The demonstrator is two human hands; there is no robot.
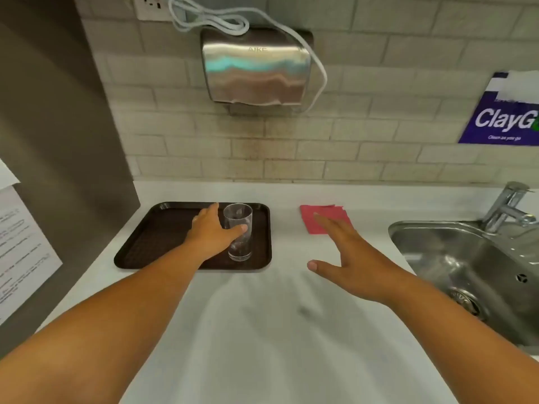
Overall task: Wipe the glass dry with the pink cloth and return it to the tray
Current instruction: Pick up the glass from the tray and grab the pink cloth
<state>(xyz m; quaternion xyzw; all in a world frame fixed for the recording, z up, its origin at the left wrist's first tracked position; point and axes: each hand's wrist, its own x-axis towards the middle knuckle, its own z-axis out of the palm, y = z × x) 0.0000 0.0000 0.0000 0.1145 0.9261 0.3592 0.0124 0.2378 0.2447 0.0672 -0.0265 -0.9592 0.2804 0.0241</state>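
Observation:
A clear drinking glass (pixel 239 243) stands upright on the right part of a dark brown tray (pixel 163 237). My left hand (pixel 214 233) reaches over the tray; the glass sits between its thumb and its straight fingers. The thumb lies across the glass's front, and the fingers are not curled round it. A folded pink cloth (pixel 323 218) lies flat on the white counter to the right of the tray. My right hand (pixel 350 258) hovers open with fingers spread, its fingertips over the cloth's near edge.
A steel sink (pixel 466 266) with a tap (pixel 507 211) is sunk into the counter at the right. A metal hand dryer (pixel 256 72) hangs on the tiled wall above the tray. A grey panel with paper notices (pixel 20 246) stands at the left.

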